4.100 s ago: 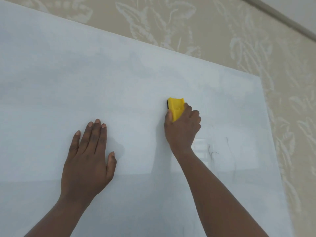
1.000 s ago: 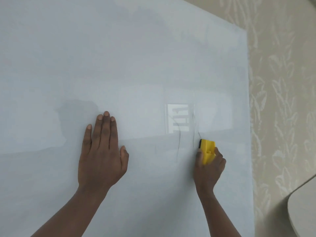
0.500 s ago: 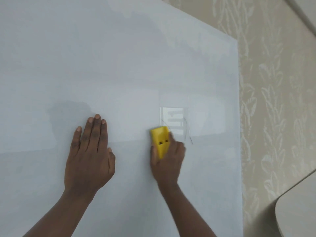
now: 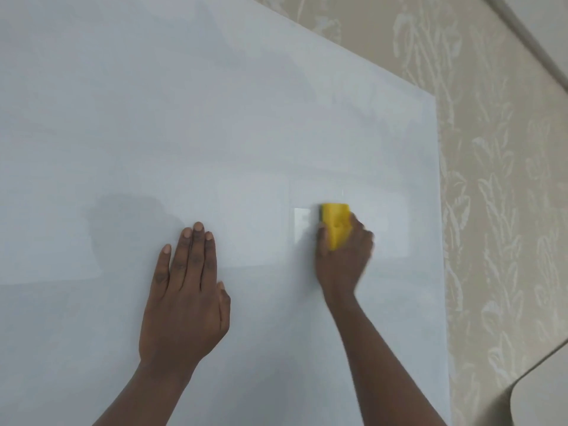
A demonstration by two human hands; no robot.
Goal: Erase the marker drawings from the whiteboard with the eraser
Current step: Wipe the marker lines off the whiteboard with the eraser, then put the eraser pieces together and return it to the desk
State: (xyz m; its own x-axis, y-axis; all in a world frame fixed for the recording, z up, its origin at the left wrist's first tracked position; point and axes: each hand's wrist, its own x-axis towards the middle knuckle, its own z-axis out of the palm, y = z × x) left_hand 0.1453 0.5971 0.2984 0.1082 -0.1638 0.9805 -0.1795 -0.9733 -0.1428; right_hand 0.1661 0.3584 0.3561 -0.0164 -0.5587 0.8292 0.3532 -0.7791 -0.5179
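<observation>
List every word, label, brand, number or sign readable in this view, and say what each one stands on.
None can be read.
Whiteboard: no writing shows, only faint smears and a bright reflection patch.
Yellow eraser, held in the right hand: two small holes, no brand or label visible.
Wallpaper: leaf pattern only, no text.
Left hand: flat on the board, covering no visible text.

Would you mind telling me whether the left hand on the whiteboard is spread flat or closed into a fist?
Spread flat: the left hand lies palm-down on the whiteboard, fingers extended and close together, holding nothing.
</observation>
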